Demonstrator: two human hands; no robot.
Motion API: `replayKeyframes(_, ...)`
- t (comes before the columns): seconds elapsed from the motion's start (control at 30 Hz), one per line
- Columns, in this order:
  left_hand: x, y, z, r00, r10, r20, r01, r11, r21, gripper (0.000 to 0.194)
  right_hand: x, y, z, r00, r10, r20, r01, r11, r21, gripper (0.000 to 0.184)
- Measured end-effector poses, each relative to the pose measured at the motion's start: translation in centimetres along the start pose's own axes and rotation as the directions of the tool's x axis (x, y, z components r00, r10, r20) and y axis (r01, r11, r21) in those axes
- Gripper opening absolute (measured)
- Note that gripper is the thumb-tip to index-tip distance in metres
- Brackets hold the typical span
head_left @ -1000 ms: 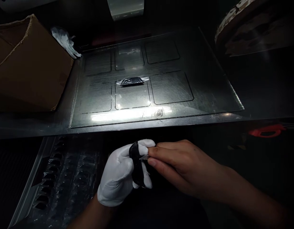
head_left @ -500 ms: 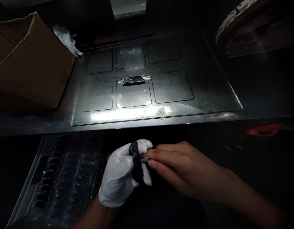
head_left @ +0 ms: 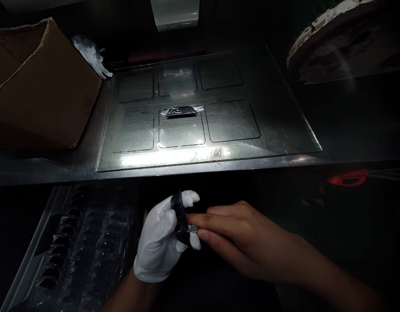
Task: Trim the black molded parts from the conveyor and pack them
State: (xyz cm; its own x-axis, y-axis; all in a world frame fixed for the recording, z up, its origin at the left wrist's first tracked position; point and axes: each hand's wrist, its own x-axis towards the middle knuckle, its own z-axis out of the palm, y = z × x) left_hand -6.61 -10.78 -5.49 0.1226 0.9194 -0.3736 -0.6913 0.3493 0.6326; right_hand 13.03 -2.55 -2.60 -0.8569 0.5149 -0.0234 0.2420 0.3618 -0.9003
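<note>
left hand gloved, curled, gripping | right hand bare, fingertips pinched

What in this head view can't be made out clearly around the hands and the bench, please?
- Small metal piece pinched by the right hand: too small to identify.
- Dark part in the gloved left hand: partly covered by fingers.
- Tray at lower left: contents lost in shadow.
- Red object: too dim.
</note>
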Motion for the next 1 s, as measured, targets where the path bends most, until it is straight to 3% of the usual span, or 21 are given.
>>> replayKeyframes(0.13, 0.1, 0.3, -0.2, 0.997, 0.068, 0.042, -0.067, 0.997, -0.034, 0.034, 0.1, 0.0, 0.2, 0.996, -0.060, -0.061, 0.065, 0.994, 0.086, 0.032)
replayKeyframes(0.27, 0.0, 0.4, -0.4, 0.990, 0.118, 0.072, -0.119, 0.993, 0.011, 0.039, 0.4, -0.5, 0.2, 0.991, -0.034, -0.130, 0.046, 0.995, 0.089, 0.028)
replayKeyframes(0.63, -0.7, 0.7, -0.6, 0.993, 0.087, 0.083, -0.096, 0.990, 0.103, 0.047, 0.7, -1.4, 0.7, 0.991, 0.006, -0.132, -0.017, 0.997, -0.079, 0.022)
replayKeyframes(0.77, -0.8, 0.9, -0.6, 0.996, 0.060, 0.067, -0.066, 0.994, 0.090, 0.043, 0.4, -1.6, 0.8, 0.997, 0.001, -0.076, -0.009, 0.996, -0.094, 0.025)
replayKeyframes(0.87, -0.8, 0.9, -0.7, 0.997, 0.068, 0.040, -0.071, 0.994, 0.080, 0.041, 0.0, -1.8, 0.1, 0.999, -0.011, -0.034, 0.010, 0.999, -0.043, 0.028)
replayKeyframes(1.0, -0.8, 0.9, -0.8, 0.994, 0.103, 0.034, -0.107, 0.986, 0.128, 0.046, 0.0, -2.3, -2.1, 0.987, 0.011, -0.160, -0.013, 1.000, -0.014, 0.034)
